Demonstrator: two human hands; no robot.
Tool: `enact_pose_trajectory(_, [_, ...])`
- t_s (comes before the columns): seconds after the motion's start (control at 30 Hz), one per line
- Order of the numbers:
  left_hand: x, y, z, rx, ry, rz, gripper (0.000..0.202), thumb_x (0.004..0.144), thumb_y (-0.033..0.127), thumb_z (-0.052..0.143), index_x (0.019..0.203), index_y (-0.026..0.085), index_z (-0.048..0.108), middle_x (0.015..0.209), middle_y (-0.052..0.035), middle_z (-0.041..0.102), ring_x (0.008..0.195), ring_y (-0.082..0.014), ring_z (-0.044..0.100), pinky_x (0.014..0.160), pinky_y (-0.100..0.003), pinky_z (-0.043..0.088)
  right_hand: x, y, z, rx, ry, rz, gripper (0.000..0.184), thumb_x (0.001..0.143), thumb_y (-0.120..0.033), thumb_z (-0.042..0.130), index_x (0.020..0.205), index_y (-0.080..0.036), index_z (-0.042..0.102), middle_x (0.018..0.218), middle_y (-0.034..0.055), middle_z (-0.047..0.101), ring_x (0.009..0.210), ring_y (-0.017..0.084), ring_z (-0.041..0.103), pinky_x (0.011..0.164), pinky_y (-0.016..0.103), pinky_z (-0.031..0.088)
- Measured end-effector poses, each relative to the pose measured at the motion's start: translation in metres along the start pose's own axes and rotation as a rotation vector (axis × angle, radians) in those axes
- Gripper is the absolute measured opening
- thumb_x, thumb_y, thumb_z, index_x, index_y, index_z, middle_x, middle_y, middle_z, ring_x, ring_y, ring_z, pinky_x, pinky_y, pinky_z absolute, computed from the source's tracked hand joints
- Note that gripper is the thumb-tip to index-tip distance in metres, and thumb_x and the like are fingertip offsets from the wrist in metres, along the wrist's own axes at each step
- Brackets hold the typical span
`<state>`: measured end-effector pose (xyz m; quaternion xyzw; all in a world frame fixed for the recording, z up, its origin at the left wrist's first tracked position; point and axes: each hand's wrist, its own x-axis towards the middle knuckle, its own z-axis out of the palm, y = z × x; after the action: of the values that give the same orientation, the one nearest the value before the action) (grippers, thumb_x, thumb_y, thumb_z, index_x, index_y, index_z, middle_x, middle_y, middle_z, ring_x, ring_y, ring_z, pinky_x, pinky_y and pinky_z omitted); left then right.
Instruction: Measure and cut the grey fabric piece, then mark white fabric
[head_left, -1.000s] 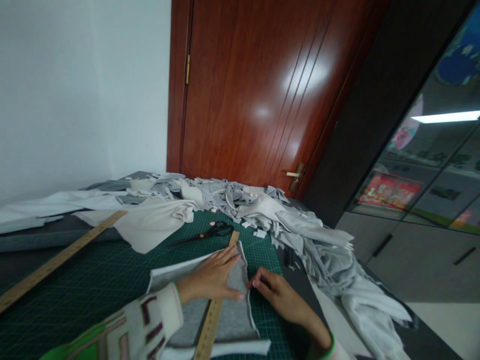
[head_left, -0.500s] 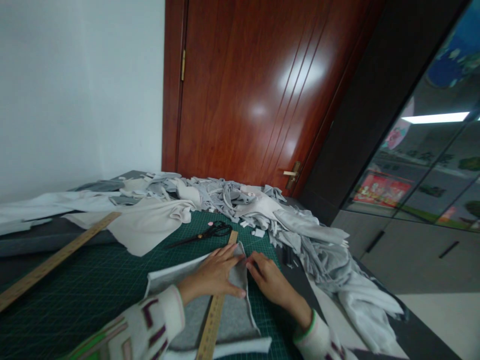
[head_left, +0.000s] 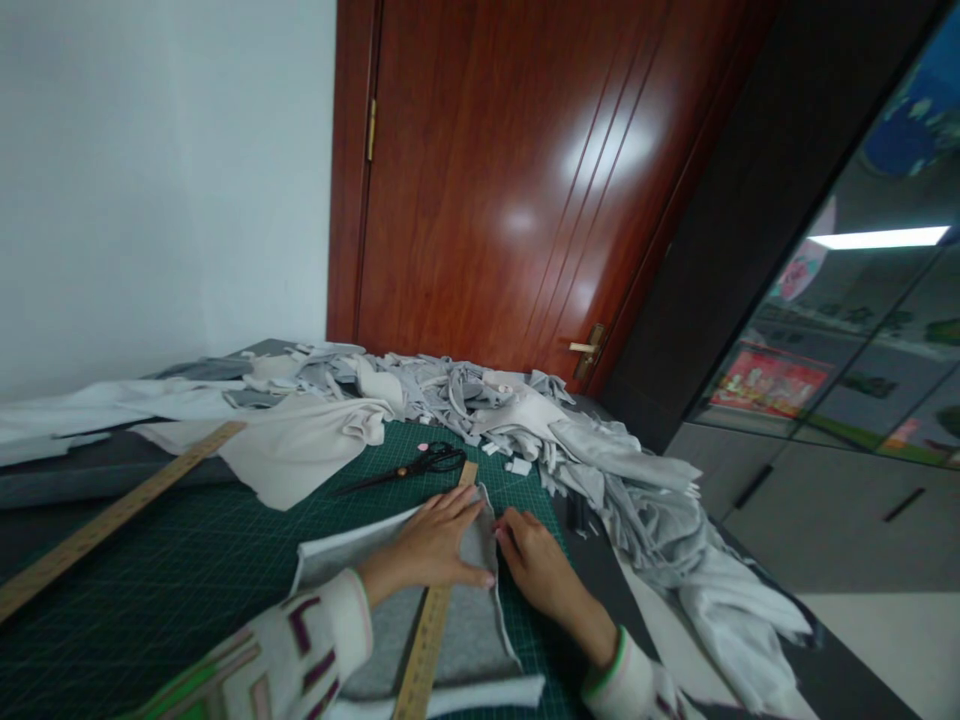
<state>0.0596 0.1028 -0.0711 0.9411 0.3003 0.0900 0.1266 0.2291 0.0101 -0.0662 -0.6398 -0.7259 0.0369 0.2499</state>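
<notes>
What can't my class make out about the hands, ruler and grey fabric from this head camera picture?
Head view:
- Middle of the ruler: hidden by the left hand.
- Lower end of the ruler: cut off by the bottom edge.
- Ruler markings: too small to read.
- Whether the right hand pinches the grey fabric: its own fingers hide the contact.
- What lies under the scrap pile: hidden by the scraps.

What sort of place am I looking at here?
Probably a sewing or tailoring workroom. A green gridded cutting mat holds a grey fabric piece and fabric shears, a wooden ruler lies across the mat, and a heap of grey and off-white fabric scraps sits alongside.
</notes>
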Motion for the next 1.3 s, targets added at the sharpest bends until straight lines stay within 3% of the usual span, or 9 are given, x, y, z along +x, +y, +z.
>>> enact_pose_trajectory(0.4, [-0.003,0.004,-0.006,-0.001,-0.003,0.008,0.089,0.069,0.067,0.070,0.143,0.027,0.042,0.158,-0.0129,0.023,0.146,-0.0289,0.019,0.115,-0.046,0.020,0.007,0.026,-0.012,0.055,0.006,-0.026,0.016,0.097,-0.021,0.040,0.090,-0.019,0.054,0.089,0.0078,0.067,0.087,0.020,0.063,0.079,0.031,0.046])
enact_pose_trajectory(0.7, [-0.002,0.004,-0.005,-0.001,0.004,-0.004,0.094,0.068,0.065,0.072,0.145,0.023,0.039,0.159,-0.0130,0.024,0.146,-0.0272,0.019,0.116,-0.044,0.018,0.078,0.041,-0.027,-0.005,-0.033,0.054,0.016,0.090,-0.024,0.056,0.080,-0.016,0.066,0.079,0.0032,0.071,0.075,0.016,0.064,0.069,0.026,0.044])
enact_pose_trajectory(0.93, [-0.001,0.002,-0.003,0.000,-0.020,-0.023,0.103,0.068,0.066,0.070,0.149,0.015,0.030,0.159,-0.0145,0.020,0.147,-0.0274,0.017,0.117,-0.044,0.017,0.128,0.050,-0.009,-0.115,-0.094,0.144,0.014,0.090,-0.026,0.061,0.083,-0.014,0.067,0.082,0.0014,0.070,0.080,0.016,0.066,0.079,0.035,0.050])
enact_pose_trajectory(1.1, [-0.003,0.002,-0.004,-0.014,-0.039,-0.016,0.107,0.068,0.070,0.067,0.149,0.012,0.029,0.159,-0.0171,0.019,0.147,-0.0286,0.015,0.117,-0.046,0.016,0.136,0.049,0.009,-0.155,-0.110,0.142,0.015,0.091,-0.028,0.061,0.086,-0.015,0.067,0.091,0.0023,0.071,0.090,0.017,0.066,0.086,0.039,0.051])
enact_pose_trajectory(1.3, [-0.002,-0.001,-0.001,-0.041,-0.030,0.002,0.109,0.065,0.072,0.067,0.150,0.018,0.027,0.160,-0.0143,0.018,0.147,-0.0298,0.014,0.118,-0.047,0.014,0.138,0.056,0.015,-0.195,-0.116,0.150,0.016,0.091,-0.029,0.061,0.086,-0.015,0.066,0.091,0.0025,0.070,0.090,0.017,0.065,0.084,0.038,0.051])
